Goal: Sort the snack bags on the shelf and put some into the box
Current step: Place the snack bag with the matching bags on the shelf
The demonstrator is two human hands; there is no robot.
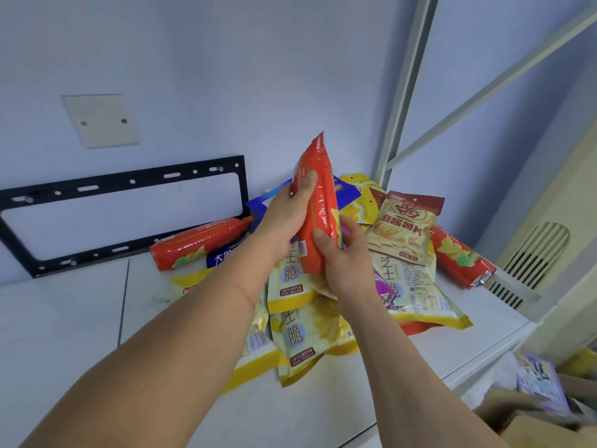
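Hands: left hand (290, 218) and right hand (347, 250) both grip the upright red bag (318, 202).
Below: snack pile (323, 318) on shelf (80, 318).

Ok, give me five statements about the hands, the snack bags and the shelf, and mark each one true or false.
1. Both hands hold the same red bag. True: the left hand grips it higher up and the right hand grips it near its lower end.
2. The held red bag lies flat on the shelf. False: it is lifted and stands nearly upright above the pile.
3. Another red bag lies on the shelf to the left of the pile. True.
4. Every bag on the shelf is red. False: several yellow bags lie in the pile, and a blue bag sits behind the hands.
5. The black metal frame lies on top of the bags. False: it stands against the wall behind them.
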